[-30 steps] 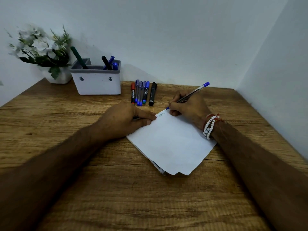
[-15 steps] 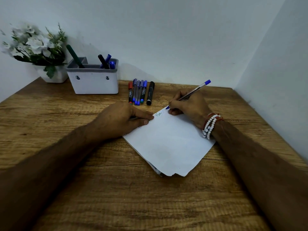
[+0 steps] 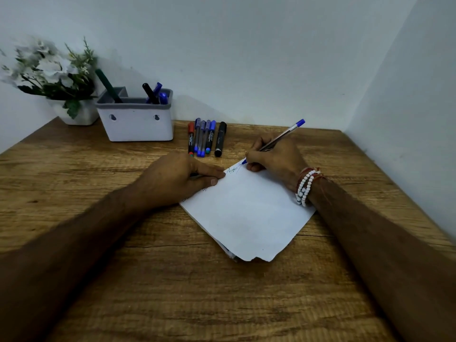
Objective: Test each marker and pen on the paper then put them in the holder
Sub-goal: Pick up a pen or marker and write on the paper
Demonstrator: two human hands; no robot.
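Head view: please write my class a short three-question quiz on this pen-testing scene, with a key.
1. True or false: the right hand holds a pen with its tip on the paper.
2. The left hand presses on: A the paper; B the flowers; C the wall.
3. Fill in: in the row on the table, the marker farthest from the holder is coloured ____.
Key: 1 true; 2 A; 3 black.

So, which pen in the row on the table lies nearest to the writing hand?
The black marker, at the row's right end toward the right hand; it alone is all black and the thickest.
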